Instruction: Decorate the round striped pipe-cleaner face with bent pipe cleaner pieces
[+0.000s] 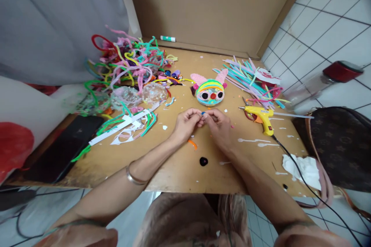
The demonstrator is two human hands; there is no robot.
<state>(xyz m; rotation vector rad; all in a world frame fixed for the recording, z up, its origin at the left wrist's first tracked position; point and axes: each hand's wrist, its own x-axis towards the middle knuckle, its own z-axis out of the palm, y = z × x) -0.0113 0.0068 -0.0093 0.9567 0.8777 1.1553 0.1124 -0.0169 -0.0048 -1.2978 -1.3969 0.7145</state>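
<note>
My left hand (189, 120) and my right hand (216, 122) meet above the middle of the table, fingertips pinched together. Between them shows a small blue piece (203, 113), mostly covered by the fingers; its kind I cannot make out. Just beyond the hands sits a round craft figure (210, 92) with pink ears, striped bands, black eyes and a red nose. Nearer to me lie a black disc (203, 161) and a short orange strip (192, 144), both apart from the hands.
A yellow glue gun (262, 117) with its cord lies at the right, below a bundle of pipe cleaners (249, 79). Tangled pipe cleaners (130, 60) heap up at the back left. A black phone-like slab (65, 150), crumpled tissue (303, 170) and a brown bag (342, 146) sit around the edges.
</note>
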